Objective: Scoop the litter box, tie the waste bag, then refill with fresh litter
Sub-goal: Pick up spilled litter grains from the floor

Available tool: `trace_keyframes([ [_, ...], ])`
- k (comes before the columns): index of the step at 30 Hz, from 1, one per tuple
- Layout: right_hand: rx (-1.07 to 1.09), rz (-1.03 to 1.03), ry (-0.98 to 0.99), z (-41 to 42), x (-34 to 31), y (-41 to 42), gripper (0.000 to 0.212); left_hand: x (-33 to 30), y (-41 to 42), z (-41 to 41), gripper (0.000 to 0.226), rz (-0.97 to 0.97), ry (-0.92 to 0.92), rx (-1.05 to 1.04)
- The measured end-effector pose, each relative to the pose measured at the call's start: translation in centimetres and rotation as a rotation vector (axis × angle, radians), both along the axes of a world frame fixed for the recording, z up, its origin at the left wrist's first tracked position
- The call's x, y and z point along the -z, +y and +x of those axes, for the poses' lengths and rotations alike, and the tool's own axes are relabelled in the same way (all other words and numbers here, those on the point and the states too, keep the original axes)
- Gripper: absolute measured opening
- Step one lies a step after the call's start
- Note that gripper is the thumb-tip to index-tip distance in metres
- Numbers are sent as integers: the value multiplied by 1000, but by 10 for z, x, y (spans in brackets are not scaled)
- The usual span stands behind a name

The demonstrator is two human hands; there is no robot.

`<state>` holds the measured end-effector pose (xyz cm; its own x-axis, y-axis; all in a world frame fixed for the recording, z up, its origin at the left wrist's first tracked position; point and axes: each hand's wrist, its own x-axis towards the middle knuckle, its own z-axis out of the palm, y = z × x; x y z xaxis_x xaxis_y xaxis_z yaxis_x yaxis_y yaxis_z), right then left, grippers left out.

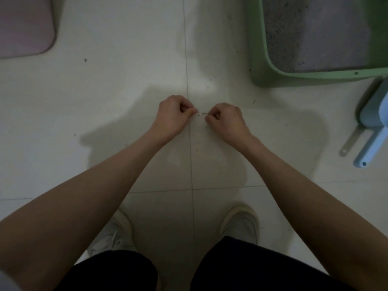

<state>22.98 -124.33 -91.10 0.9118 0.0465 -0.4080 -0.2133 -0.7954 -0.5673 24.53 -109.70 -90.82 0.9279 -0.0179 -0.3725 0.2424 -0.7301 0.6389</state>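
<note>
A clear, nearly see-through waste bag (210, 158) hangs in front of me over the white tiled floor, with a few dark litter crumbs in it. My left hand (174, 114) and my right hand (226, 118) are both closed in a pinch on the bag's top edge, a short gap apart, knuckles up. The green litter box (260, 59) stands at the top right, holding grey litter (315, 34) pushed to one side. A light blue scoop (371, 131) lies on the floor to the right of the box's near corner.
A pinkish mat (23, 26) lies at the top left. A thin metal strip (352, 139) rests beside the scoop. Loose litter specks dot the tiles. My two white shoes (241, 223) and dark shorts are at the bottom.
</note>
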Motion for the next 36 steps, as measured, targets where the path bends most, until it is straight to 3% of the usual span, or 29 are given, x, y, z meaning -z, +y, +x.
trace_keyframes([
  [3, 121, 54, 15, -16, -9, -18, 15, 6, -16, 1, 22, 37, 20, 117],
  [9, 65, -67, 131, -51, 0, -38, 20, 10, -22, -1, 16, 157, -5, 258],
  [13, 7, -82, 91, -50, 3, -32, 16, 4, -13, -3, 16, 92, 10, 192],
  [19, 104, -48, 42, -43, -2, -23, 21, 2, -12, -8, 15, 66, -37, 165],
  [28, 195, -42, 70, -57, 5, -24, 21, 11, -17, -12, 14, 142, -65, 201],
  [36, 124, -79, 63, -47, 3, -19, 16, 12, -10, -10, 18, 114, -77, 141],
])
